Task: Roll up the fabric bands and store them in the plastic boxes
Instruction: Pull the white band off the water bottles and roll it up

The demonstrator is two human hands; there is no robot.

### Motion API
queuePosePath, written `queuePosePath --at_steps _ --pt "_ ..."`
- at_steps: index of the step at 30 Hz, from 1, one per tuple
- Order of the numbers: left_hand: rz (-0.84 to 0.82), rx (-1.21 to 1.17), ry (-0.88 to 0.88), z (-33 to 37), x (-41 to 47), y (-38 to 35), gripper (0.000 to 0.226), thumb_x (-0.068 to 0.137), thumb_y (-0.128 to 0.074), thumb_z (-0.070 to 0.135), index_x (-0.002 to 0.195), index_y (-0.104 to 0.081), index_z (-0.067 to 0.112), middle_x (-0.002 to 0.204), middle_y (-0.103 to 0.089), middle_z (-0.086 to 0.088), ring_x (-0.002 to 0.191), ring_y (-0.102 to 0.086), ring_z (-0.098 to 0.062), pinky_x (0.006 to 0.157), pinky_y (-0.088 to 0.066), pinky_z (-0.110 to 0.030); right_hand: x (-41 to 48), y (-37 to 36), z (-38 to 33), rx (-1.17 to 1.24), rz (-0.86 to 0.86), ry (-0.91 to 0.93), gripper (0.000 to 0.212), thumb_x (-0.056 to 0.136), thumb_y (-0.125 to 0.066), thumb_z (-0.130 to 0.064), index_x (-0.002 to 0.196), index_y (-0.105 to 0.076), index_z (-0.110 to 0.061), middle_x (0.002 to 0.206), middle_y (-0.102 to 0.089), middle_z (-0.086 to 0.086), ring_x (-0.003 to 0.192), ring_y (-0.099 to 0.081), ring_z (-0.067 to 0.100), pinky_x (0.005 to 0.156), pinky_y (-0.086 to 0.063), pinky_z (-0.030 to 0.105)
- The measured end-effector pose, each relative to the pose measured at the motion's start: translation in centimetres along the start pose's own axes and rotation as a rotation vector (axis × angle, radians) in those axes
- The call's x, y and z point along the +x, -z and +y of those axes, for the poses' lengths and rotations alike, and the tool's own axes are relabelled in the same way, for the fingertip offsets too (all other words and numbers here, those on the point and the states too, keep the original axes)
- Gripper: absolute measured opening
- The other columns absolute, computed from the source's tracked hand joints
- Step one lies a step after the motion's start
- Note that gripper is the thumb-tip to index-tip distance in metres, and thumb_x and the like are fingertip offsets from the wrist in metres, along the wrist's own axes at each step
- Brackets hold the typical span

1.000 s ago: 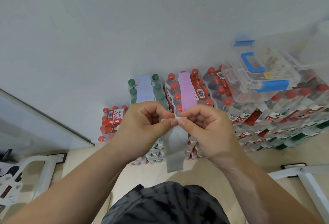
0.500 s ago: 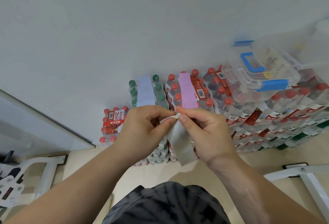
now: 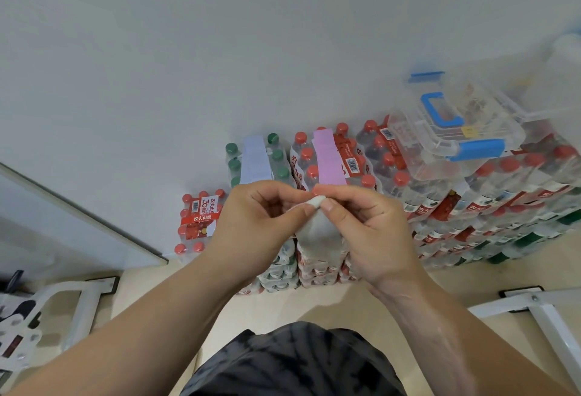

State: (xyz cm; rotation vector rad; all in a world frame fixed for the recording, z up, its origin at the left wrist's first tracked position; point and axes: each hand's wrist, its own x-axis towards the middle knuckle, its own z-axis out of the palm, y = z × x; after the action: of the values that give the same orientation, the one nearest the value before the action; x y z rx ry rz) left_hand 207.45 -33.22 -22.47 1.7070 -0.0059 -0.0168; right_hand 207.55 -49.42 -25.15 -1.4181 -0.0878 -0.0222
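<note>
From the head camera, the left hand (image 3: 257, 222) and right hand (image 3: 371, 232) each had a grip pinching the rolled end of a white fabric band (image 3: 317, 229). Its tail hung toward 6 o'clock, its lower end hidden behind the hands. At 9 o'clock a bottle pack (image 3: 201, 216) read "农夫山泉" and "30". At 12 o'clock lay a lavender band (image 3: 254, 160) and a pink band (image 3: 328, 160). At 2 o'clock sat a plastic box (image 3: 456, 138), its contents blurred.

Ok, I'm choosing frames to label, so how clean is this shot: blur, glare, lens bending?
Head view: light soft and even, no hard glare; the white fabric band pinched between left hand and right hand is slightly blurred; same view, wide-angle bending tilts the water bottle packs, and the clear plastic box smears toward the right edge.
</note>
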Motion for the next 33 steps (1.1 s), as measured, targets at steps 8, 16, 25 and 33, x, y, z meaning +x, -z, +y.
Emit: queuePosePath --at_steps 8,16,25,33 --pt "-0.015 0.103 -0.049 -0.3 -0.2 -0.1 0.010 0.082 -0.081 0.013 0.083 -0.078 0.022 0.076 -0.074 -0.009 0.075 -0.068 -0.041 0.071 -0.058 -0.060 0.4 0.3 0.3 0.019 0.024 -0.006 0.016 0.082 -0.077 -0.003 0.087 -0.076 -0.018 0.082 -0.078 0.001 0.079 -0.074 0.011 0.075 -0.057 0.021" --pt "-0.091 -0.082 0.075 0.1 0.0 -0.1 0.006 0.079 -0.076 0.012 0.084 -0.078 0.014 0.076 -0.075 -0.017 0.070 -0.073 -0.028 0.063 -0.059 -0.035 0.6 0.7 0.2 0.051 0.002 -0.010 0.011 0.075 -0.077 -0.020 0.081 -0.077 -0.030 0.086 -0.078 0.002 0.083 -0.074 0.016 0.080 -0.058 0.029" --pt "-0.055 0.423 -0.144 -0.6 0.1 0.3 0.016 0.090 -0.072 0.014 0.087 -0.075 0.030 0.056 -0.061 0.019 0.048 -0.051 -0.002 0.050 -0.042 -0.014 0.7 1.1 0.6 -0.078 -0.063 -0.170 0.016 0.091 -0.072 -0.009 0.105 -0.074 -0.017 0.087 -0.079 0.008 0.086 -0.076 0.027 0.078 -0.063 0.046" --pt "-0.071 0.012 0.065 -0.2 0.4 0.2 0.016 0.087 -0.073 0.003 0.083 -0.078 0.018 0.076 -0.074 -0.013 0.068 -0.071 -0.027 0.061 -0.057 -0.033 0.9 1.3 0.5 -0.013 -0.045 -0.065 0.024 0.083 -0.074 0.005 0.087 -0.075 -0.019 0.082 -0.078 0.002 0.077 -0.073 0.012 0.075 -0.059 0.024"
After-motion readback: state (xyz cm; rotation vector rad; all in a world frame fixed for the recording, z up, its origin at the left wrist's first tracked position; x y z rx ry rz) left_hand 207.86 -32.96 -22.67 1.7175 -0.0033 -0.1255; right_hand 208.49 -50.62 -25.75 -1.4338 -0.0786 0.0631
